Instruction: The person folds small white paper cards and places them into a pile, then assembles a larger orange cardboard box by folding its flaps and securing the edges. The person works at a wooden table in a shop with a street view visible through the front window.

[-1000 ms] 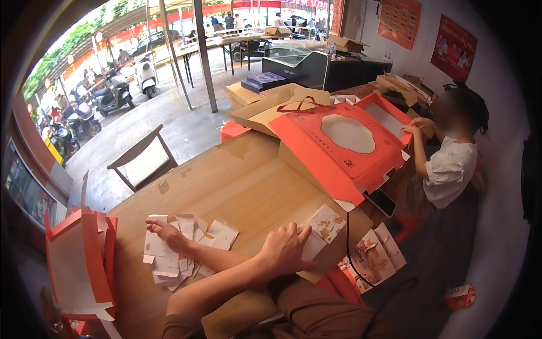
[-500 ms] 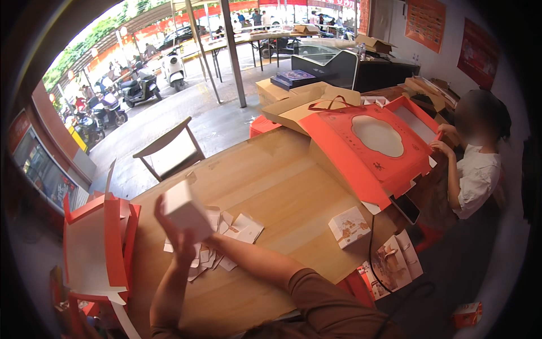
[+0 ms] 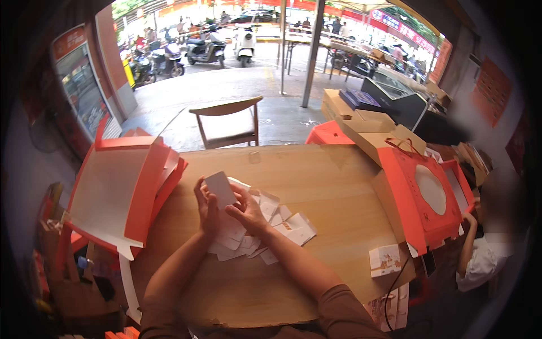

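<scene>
I take the heap of flat white cartons (image 3: 293, 226) on the worktop (image 3: 327, 186) as my reference. Above the far left part of this heap, the small white box (image 3: 221, 188) is raised and tilted. My left hand (image 3: 208, 206) is curled around its left side, and my right hand (image 3: 248, 212) holds it from the right, so both hands are occupied and close together. I see well only one plain face of the box; whether its ends are closed, I cannot tell.

I judge that the step in hand is the shaping of this box from one carton. The next move, in my opinion, calls for a steady hold by the left hand while the right one presses the edges gently, because thin card can bend easily.

To the right of the heap, well apart, stands a small printed box (image 3: 385, 260), which seems already formed. To the left of the heap is a large red carton (image 3: 144, 189); far to its right lies a red windowed box (image 3: 405, 183).
</scene>
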The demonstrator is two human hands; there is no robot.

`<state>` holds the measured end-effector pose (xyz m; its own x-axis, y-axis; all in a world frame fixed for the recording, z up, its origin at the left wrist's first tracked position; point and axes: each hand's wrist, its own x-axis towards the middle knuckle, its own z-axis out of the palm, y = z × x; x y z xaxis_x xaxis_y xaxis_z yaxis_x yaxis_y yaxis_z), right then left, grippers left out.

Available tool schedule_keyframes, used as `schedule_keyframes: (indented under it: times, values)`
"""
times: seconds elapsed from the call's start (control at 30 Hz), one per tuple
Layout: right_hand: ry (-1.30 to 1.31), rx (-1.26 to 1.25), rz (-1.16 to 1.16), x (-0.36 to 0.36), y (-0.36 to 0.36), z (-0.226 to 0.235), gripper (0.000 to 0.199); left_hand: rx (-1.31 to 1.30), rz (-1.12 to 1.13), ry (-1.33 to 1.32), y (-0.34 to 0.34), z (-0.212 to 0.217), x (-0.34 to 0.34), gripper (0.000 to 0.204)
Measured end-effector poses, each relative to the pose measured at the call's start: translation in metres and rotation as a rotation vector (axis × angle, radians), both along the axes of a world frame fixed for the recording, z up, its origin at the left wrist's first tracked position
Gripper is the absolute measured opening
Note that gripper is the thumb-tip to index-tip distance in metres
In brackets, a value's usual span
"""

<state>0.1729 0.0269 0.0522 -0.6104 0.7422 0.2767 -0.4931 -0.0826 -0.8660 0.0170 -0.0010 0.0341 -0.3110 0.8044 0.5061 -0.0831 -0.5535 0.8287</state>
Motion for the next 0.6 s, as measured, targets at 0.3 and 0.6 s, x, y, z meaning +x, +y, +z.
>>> schedule_keyframes:
  times: [0.3,0.6]
  values:
    - [-0.084,-0.034,-0.087,0.0,0.004,0.001,0.076,-0.138,-0.081,-0.101,-0.008,0.014,-0.005,0.051]
    - [0.116,-0.102,-0.11,-0.005,0.007,-0.011,0.073,-0.158,-0.213,-0.442,-0.012,0.016,-0.005,0.042]
